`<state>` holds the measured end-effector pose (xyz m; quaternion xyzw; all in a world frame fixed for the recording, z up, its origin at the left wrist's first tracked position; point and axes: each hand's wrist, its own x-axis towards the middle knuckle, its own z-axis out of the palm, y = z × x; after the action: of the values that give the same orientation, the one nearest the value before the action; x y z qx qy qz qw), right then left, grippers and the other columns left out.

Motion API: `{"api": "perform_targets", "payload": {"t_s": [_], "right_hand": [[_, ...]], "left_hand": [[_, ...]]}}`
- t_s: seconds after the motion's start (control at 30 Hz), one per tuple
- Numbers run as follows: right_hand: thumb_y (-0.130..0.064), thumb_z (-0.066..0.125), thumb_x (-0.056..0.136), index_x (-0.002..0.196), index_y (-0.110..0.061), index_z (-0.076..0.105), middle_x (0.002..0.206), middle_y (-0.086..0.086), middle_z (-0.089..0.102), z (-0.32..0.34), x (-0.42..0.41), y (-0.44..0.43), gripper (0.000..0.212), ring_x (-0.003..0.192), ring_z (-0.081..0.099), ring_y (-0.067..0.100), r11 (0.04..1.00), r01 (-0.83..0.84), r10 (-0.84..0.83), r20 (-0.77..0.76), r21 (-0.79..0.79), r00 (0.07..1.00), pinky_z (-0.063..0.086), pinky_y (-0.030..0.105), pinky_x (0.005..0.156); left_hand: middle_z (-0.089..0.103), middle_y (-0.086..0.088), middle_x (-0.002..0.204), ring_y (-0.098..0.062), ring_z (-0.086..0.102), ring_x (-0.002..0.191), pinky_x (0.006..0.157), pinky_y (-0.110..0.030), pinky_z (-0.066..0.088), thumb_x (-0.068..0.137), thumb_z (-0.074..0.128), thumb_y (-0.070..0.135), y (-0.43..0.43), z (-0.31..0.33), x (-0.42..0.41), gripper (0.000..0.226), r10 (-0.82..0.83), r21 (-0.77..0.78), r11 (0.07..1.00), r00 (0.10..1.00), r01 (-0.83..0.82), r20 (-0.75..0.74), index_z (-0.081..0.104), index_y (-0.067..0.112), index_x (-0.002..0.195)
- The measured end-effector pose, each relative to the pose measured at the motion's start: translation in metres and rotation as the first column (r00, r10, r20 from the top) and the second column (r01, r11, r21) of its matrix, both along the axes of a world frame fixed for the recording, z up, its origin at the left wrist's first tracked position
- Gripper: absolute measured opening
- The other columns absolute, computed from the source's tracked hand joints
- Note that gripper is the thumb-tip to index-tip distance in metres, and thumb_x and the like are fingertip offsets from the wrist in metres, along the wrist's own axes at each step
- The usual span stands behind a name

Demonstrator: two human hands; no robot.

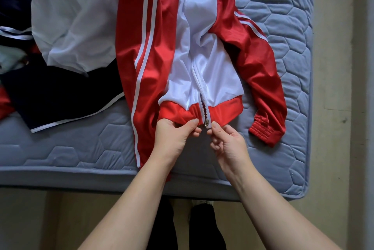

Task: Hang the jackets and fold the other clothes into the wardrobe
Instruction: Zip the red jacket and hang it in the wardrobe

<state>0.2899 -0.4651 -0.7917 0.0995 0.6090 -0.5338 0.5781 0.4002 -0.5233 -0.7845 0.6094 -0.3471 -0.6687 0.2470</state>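
A red and white track jacket (202,51) lies flat on the blue-grey mattress (81,148), its hem toward me. The white zipper (203,103) runs down its front, and the metal slider (206,123) sits at the bottom of the red hem. My left hand (174,136) pinches the hem's left side just beside the zipper's end. My right hand (226,140) pinches the right side of the zipper's end, close to the slider. One red sleeve with white stripes hangs over the mattress's near edge; the other lies bent to the right.
A white garment (74,16) and dark navy clothes with white trim (60,93) lie piled on the mattress to the left. The mattress's near edge (101,178) is right in front of me, with beige floor (334,108) to the right.
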Motion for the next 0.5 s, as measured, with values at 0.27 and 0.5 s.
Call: {"api": "perform_targets", "payload": {"t_s": [0.27,0.5], "right_hand": [[-0.006,0.060,0.091,0.065,-0.012,0.053,0.051,-0.004,0.052,-0.004,0.005,0.003,0.027,0.038,0.036,-0.001,0.998,0.065,-0.064,-0.045,0.025,0.997,0.027,0.011,0.038],[-0.011,0.061,0.091,0.063,-0.013,0.052,0.054,-0.004,0.052,-0.007,0.003,-0.003,0.029,0.041,0.037,-0.001,0.999,0.012,-0.005,-0.133,0.047,0.991,0.027,0.012,0.039]], "left_hand": [[0.067,-0.003,0.054,-0.011,0.063,0.049,0.055,-0.020,0.052,0.082,0.070,0.005,0.015,-0.012,0.001,0.023,-0.093,-0.046,0.994,0.989,0.099,0.111,0.069,0.015,0.062],[0.064,0.000,0.054,-0.007,0.056,0.045,0.049,-0.018,0.048,0.086,0.066,0.003,0.006,-0.016,-0.002,0.018,-0.175,0.008,0.985,0.983,0.175,0.057,0.067,0.011,0.069]]}}
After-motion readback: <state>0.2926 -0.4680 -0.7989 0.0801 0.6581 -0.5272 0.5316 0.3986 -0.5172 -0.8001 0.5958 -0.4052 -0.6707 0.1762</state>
